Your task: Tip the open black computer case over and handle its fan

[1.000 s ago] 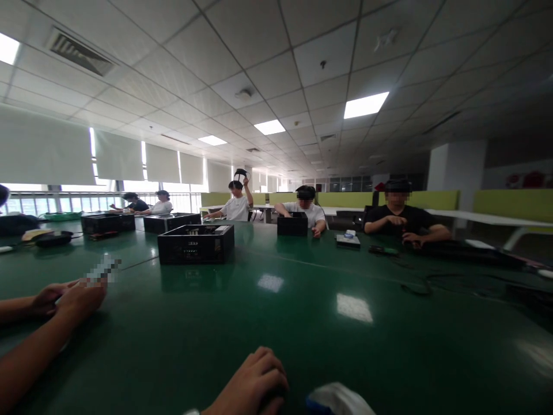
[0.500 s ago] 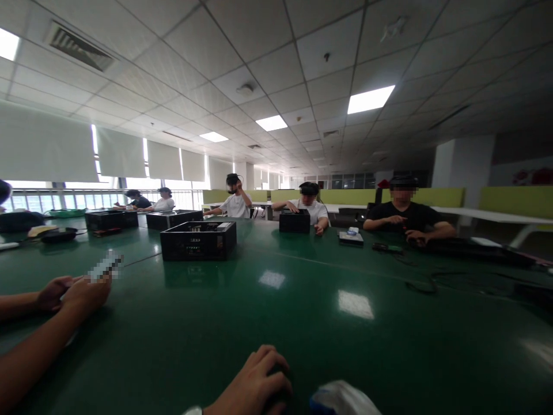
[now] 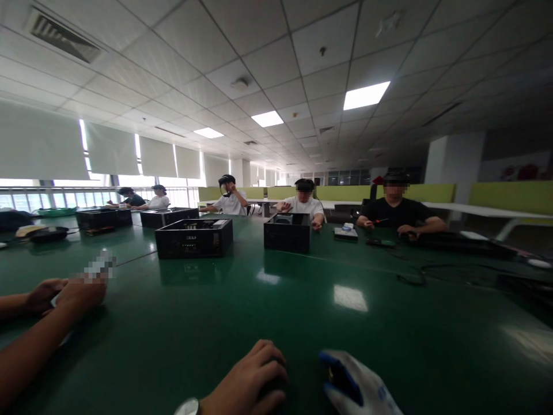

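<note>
My left hand (image 3: 248, 377) is bare, with a round watch (image 3: 189, 407) on the wrist. It rests low on the green table (image 3: 207, 311), its fingers loosely bent and slightly apart, holding nothing that I can see. To its right, my right hand (image 3: 360, 383) wears a white and blue glove. A dark gap shows between its thumb and fingers, and I see no clear object there. Both hands are apart from each other, nearest to the bare tabletop.
At the left, another person's hands (image 3: 82, 294) hold a blurred-out phone (image 3: 100, 266). Black computer cases stand further back, one (image 3: 194, 239) left of centre and one (image 3: 287, 233) before a person in white. A person in black (image 3: 395, 210) holds a red screwdriver (image 3: 381, 221). Cables (image 3: 415, 279) lie at right.
My gloved right hand has come further into view. The computer case by the person in white has moved nearer across the table. The view has shifted slightly.
</note>
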The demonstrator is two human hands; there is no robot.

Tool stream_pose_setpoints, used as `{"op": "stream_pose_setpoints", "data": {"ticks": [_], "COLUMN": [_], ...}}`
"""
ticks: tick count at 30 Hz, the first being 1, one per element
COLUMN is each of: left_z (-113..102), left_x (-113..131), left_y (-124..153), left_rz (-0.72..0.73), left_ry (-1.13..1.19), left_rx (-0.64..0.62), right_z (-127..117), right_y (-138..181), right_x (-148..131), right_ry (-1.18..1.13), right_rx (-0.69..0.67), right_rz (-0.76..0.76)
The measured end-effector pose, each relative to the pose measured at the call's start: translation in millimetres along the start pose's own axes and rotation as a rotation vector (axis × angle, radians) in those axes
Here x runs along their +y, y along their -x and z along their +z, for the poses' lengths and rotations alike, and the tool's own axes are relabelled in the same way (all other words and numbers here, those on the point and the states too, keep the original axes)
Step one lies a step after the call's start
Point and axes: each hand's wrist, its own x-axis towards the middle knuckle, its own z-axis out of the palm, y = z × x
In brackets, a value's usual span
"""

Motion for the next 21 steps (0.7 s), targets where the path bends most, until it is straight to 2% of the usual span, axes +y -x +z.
{"op": "stream_pose_setpoints", "data": {"ticks": [3, 5, 7, 11, 13, 15, 18, 21], "left_z": [-6.6, -19.9, -41.5, -92.5, -109.8, -117.4, -116.3, -110.7], "left_x": [3.6, 2.7, -1.8, -20.4, -29.7, -34.6, -30.8, -12.4], "left_y": [-6.6, -26.6, -61.4, -146.6, -176.3, -191.6, -195.2, -183.9], "left_rz": [0.071, 0.126, 0.117, -0.075, -0.173, -0.269, -0.379, -0.423], "left_ry": [-0.084, -0.250, -0.414, -0.542, -0.539, -0.527, -0.508, -0.497], "left_rx": [0.040, 0.095, 0.191, 0.379, 0.355, 0.275, 0.172, 0.110], "right_z": [-14.5, -27.6, -38.3, -43.8, -42.2, -41.2, -42.8, -47.6], "right_y": [-16.3, -25.6, -30.2, -29.8, -30.0, -32.2, -38.1, -42.9], "right_x": [34.7, 53.0, 62.6, 58.1, 51.5, 46.0, 42.4, 44.7], "right_ry": [0.051, 0.063, 0.042, -0.003, -0.015, -0.032, -0.045, -0.058], "right_rx": [0.218, 0.310, 0.336, 0.300, 0.301, 0.315, 0.368, 0.437], "right_rz": [0.176, 0.257, 0.316, 0.361, 0.366, 0.382, 0.417, 0.447]}}
